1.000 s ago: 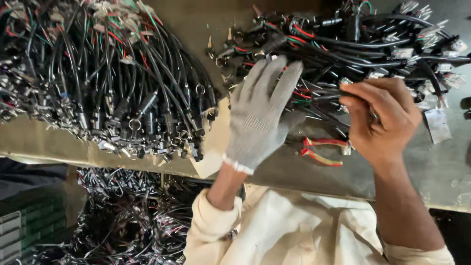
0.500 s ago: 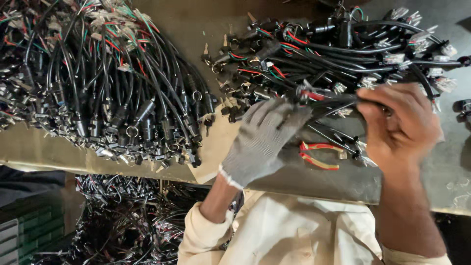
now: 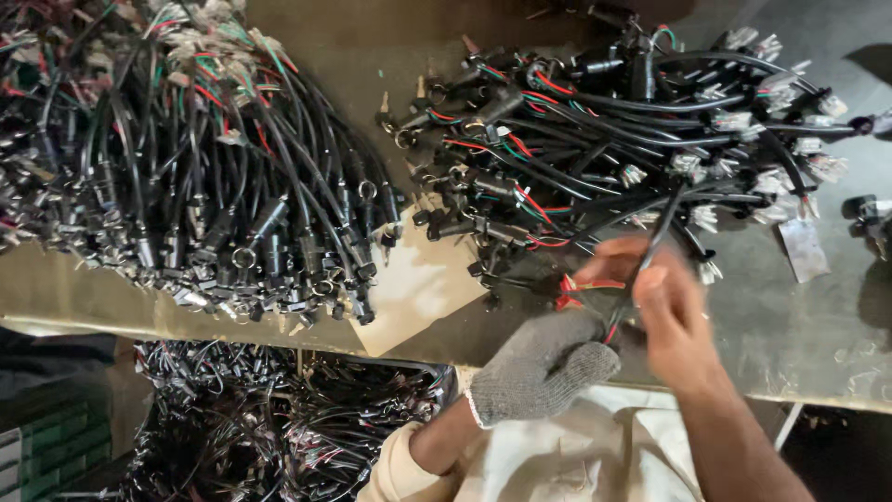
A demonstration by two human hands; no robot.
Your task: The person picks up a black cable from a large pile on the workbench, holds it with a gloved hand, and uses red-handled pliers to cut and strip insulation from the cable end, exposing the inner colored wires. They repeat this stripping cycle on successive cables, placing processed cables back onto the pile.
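Bench: grey metal worktop (image 3: 818, 344), with a sheet of cardboard (image 3: 418, 297) laid over its left part.
Left heap: a big fan of black cable harnesses (image 3: 186, 167), connector ends lined along the cardboard's near edge, well apart from both hands.
Right heap: a looser tangle of harnesses (image 3: 613, 130) with red and green leads and white plugs, just beyond the hands.
Bin below: more harnesses in a crate (image 3: 279, 428) under the bench edge.
Left hand: grey knit glove (image 3: 548, 367), curled closed at the near edge of the bench, seemingly around the lower end of one black cable (image 3: 650, 246); the glove hides the contact, so I can't be sure.
Right hand: bare (image 3: 674, 321), blurred, fingers pinched shut on that same cable just above the glove.
Cable's lie: it climbs up and away from the two fists toward the right heap, long axis near upright in the view, tilted slightly right; the bare hand sits nearer its free run.
Red bit: something red (image 3: 571, 286) just left of the bare fingers, possibly cutter handles, too blurred to call.
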